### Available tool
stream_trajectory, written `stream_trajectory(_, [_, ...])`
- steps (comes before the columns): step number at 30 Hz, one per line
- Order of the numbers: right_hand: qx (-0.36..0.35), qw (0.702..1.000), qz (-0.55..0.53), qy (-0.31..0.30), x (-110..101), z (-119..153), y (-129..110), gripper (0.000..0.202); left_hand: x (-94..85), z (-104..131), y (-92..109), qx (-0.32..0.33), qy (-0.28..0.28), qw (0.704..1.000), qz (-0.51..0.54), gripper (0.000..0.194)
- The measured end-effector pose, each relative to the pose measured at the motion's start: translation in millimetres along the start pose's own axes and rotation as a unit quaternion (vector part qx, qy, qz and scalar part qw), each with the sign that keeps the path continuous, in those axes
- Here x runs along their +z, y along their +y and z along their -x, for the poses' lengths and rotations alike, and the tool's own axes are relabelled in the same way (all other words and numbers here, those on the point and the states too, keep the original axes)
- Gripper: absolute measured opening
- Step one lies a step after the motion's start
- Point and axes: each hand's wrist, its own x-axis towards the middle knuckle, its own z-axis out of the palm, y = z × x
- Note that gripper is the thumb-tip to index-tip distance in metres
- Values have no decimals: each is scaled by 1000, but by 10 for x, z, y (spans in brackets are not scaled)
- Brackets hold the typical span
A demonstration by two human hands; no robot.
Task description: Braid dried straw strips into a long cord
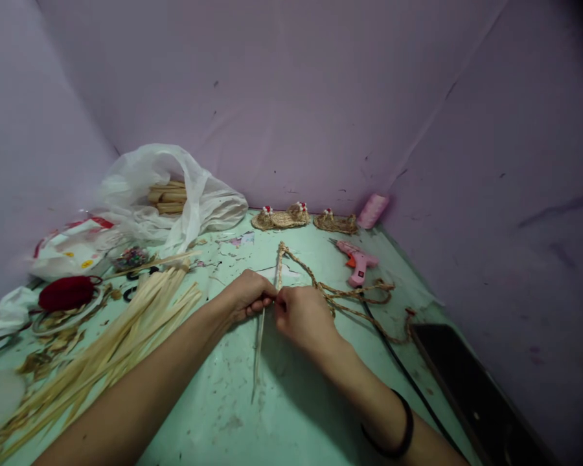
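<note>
Both my hands meet at the middle of the table, fingers pinched on a braided straw cord [280,272]. My left hand [250,294] closes on the cord's near end from the left. Close against it, my right hand [304,317] is closed on the same end, its fingertips partly hidden. A loose pale straw strand [258,359] hangs down from between the hands toward me. From its far bend, the finished braid [301,262] runs back right and lies in loops beside my right hand. A dark band circles my right wrist.
Long dry straw strips [140,317] lie at left, near a dark red yarn ball [67,293] and a plastic bag [214,200]. Small woven slippers [290,217] stand by the wall. A pink glue gun [357,259], pink thread spool [374,211] and dark phone-like slab [471,395] are at right.
</note>
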Motion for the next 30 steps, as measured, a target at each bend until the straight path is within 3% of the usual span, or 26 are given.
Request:
stream_trajectory(3, [-12,1000,0,-23,-36,-9,38,19,-46,-4,-2,21,-10,999,-29,13])
stream_trajectory(7, [45,984,-171,-19,-51,-145,233,19,-89,16,40,22,-36,999,-6,14])
stream_trajectory(9, [112,940,-321,-31,-18,-214,292,16,-102,28,60,21,-44,999,7,14])
stream_trajectory(12, [178,814,-533,-146,59,-255,268,13,-109,27,56,23,-56,998,0,15])
stream_trajectory(14, [194,764,-587,-186,110,-254,223,12,-107,17,37,27,-62,998,-15,15])
stream_trajectory(15, [197,764,-586,-183,133,-253,208,13,-105,13,28,29,-61,997,-24,13])
stream_trajectory(19, [184,821,-523,-134,214,-265,229,18,-113,35,41,42,-37,994,-90,7])
stream_trajectory(22, [177,838,-501,-128,261,-280,269,16,-122,104,97,59,2,981,-184,11])
stream_trajectory(25, [189,827,-518,-111,289,-281,263,10,-54,214,148,75,59,949,-299,14])
stream_trajectory(30, [228,776,-585,-64,296,-260,203,5,293,452,137,110,198,854,-468,21])
